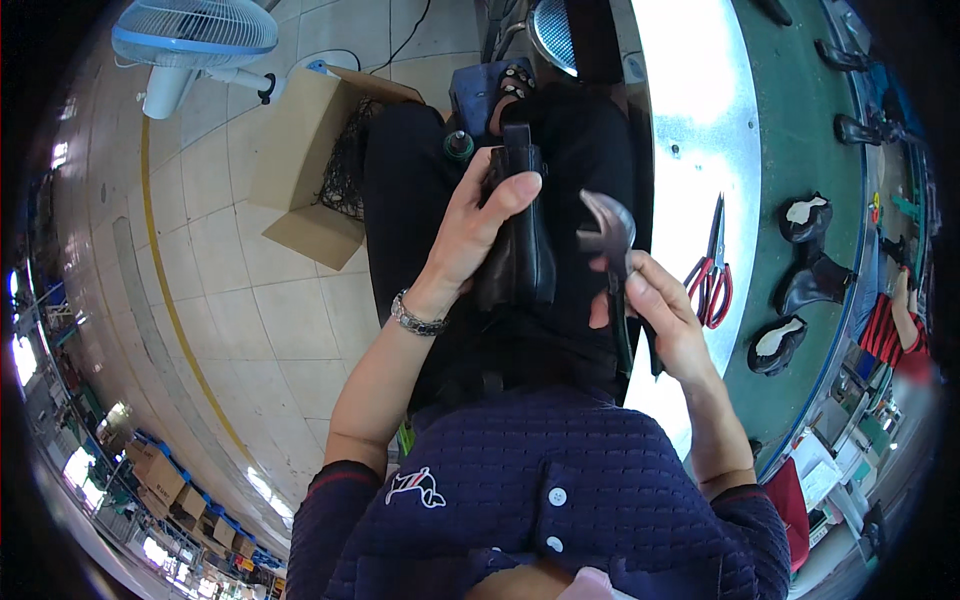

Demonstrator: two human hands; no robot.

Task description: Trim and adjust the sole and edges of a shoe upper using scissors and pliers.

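We have our left hand (pixel 480 225) clamped around a black shoe (pixel 520 240) over our lap and our right hand (pixel 655 310) closed on a hammer (pixel 608 235) poised just beside it, so we judge the shoe mid-work, with other black shoes (pixel 800 255) waiting on the counter (pixel 700 120) beyond our right hand.

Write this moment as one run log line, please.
left hand: holds black shoe | right hand: grips pincers | red scissors: lie on table
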